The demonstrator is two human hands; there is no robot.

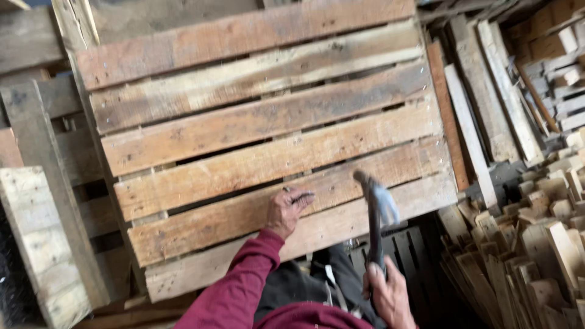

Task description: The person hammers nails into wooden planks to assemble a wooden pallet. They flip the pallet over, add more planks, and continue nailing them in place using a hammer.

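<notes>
A wooden pallet (262, 122) of several worn slats lies in front of me. My left hand (286, 210), in a dark red sleeve, rests on a lower slat with fingers pinched on something small, perhaps a nail, too small to tell. My right hand (390, 295) grips the handle of a claw hammer (375, 204), whose blurred head is raised just right of my left hand, above the pallet's lower slats.
Loose boards (481, 103) lean at the right of the pallet. A heap of small cut wood pieces (536, 244) fills the lower right. More pallets and planks (42, 201) stand at the left.
</notes>
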